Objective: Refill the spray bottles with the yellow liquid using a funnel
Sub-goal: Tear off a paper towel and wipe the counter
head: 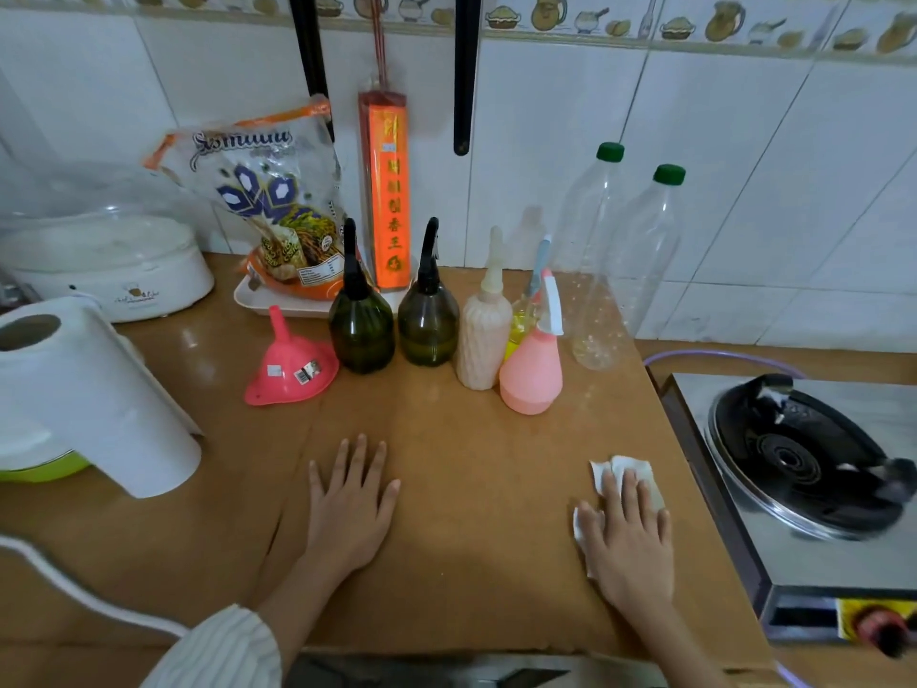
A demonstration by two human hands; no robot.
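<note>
Brown counter [446, 563]: pink funnel [290, 367]; green spray bottles [361, 330]; paper roll [94, 394]; stove [804, 484].

Soft indoor light, warped blurry edges.

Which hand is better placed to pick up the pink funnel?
Left. The left hand lies flat and empty on the counter, on the funnel's side. The right hand presses a tissue, farther away.

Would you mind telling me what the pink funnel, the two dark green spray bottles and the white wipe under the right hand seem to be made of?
Pink funnel: likely glossy moulded plastic; it shows sheen.
Dark green spray bottles: translucent tinted plastic, perhaps glass; light passes through.
White wipe under the right hand: probably matte, crumpled tissue.
</note>
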